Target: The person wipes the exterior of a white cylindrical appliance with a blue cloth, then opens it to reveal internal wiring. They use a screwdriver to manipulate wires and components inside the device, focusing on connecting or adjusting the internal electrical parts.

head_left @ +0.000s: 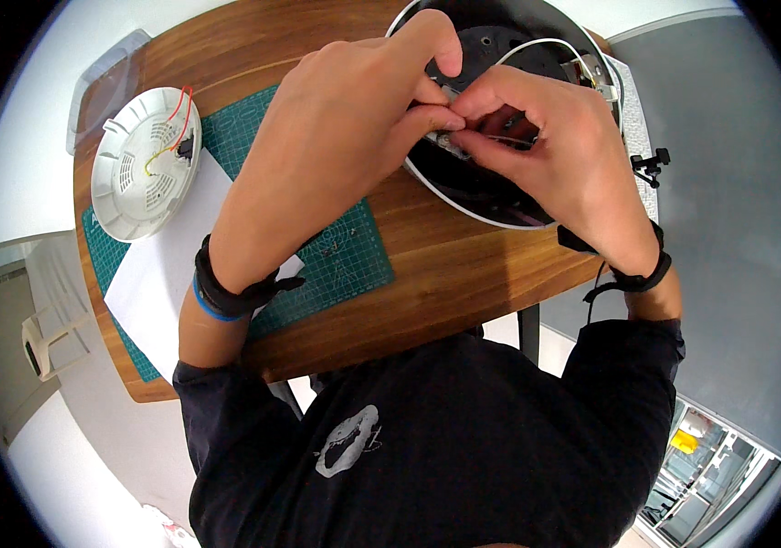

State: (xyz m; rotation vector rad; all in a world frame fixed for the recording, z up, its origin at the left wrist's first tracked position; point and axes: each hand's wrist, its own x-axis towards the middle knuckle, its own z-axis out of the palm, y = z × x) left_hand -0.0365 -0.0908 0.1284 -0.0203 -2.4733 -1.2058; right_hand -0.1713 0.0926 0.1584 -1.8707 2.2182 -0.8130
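A round black housing (509, 205) with a white rim stands on the far right of the table, its open inside facing me. Over it, my left hand (368, 96) and my right hand (559, 128) meet fingertip to fingertip, both pinched closed. Whatever lies between the fingertips is too small and covered to name. A thin light wire (511, 140) runs below my right fingers. Behind my right hand, a white cable (550, 41) arches across the housing toward metal parts (582, 71) at its right side. Part of a small metal piece (450, 142) shows under the fingertips.
On the left lies a white vented cover (144, 164) with red and yellow wires and a small black connector. It partly overlaps a green cutting mat (336, 256) and white paper (167, 265). A black clamp-like piece (651, 167) sticks out at the table's right edge.
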